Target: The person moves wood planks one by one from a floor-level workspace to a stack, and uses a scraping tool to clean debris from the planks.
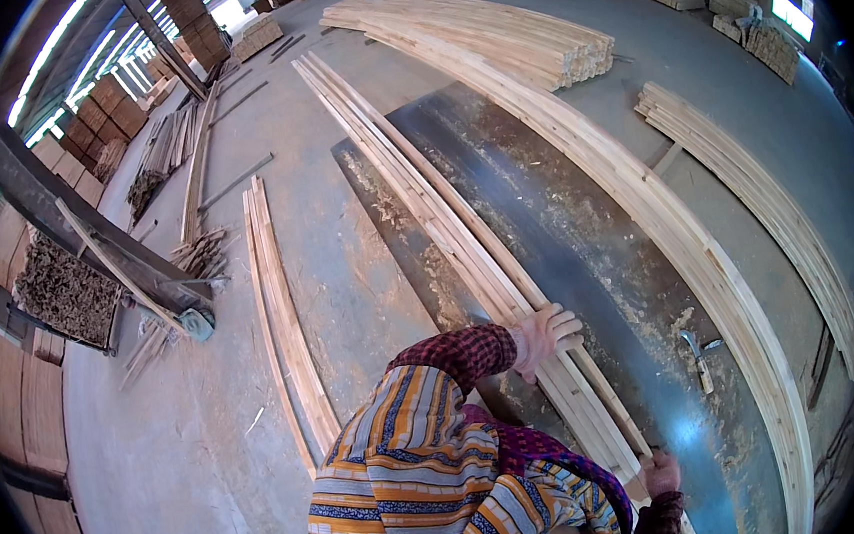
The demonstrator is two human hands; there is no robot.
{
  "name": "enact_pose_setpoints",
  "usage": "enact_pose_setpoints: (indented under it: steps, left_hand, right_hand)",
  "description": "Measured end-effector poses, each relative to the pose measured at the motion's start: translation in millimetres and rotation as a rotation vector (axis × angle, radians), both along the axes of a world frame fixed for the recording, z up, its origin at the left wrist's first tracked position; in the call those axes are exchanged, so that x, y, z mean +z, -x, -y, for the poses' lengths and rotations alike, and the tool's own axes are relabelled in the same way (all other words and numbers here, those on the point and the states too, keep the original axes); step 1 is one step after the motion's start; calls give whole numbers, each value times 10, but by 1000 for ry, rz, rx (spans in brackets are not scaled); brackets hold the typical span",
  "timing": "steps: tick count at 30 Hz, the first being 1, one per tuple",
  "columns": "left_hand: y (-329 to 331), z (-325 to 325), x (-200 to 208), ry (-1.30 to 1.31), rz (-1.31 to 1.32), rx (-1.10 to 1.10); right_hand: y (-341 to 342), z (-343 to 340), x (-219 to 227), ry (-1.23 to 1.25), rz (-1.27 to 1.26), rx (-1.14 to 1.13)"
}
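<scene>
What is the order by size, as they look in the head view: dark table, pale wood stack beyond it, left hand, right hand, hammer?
Largest first:
1. Dark table
2. Wood stack beyond it
3. Left hand
4. Right hand and hammer: they look alike, so unranked.

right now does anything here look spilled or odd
Yes: loose shavings litter the dark work surface on both sides of the boards under the left hand, looking untidy; a hammer-like tool lies among them.
</scene>
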State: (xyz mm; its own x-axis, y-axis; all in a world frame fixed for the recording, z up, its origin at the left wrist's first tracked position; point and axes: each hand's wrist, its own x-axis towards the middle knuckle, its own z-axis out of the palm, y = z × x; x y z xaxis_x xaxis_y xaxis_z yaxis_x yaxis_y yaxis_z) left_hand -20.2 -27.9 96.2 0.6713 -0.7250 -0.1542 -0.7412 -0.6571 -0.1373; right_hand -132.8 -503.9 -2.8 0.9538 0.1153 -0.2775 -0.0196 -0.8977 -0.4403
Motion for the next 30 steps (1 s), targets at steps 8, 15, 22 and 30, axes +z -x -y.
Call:
enact_pose_setpoints:
  steps: [8,15,22,30]
  left_hand:
    - [-71,-19,-128,-147,-262,64]
    - [-285,23,-115,-183,-313,48]
    - [-329,16,-93,-163,-292,-18]
    - [-370,20,-206,-193,-289,5]
  right_hand:
    - [290,-107,19,-437,-11,-363]
    - [117,-337,-79,83,202,-427]
    - [139,-385,27,181,191,-330]
    - [57,-424,94,-67,192,-426]
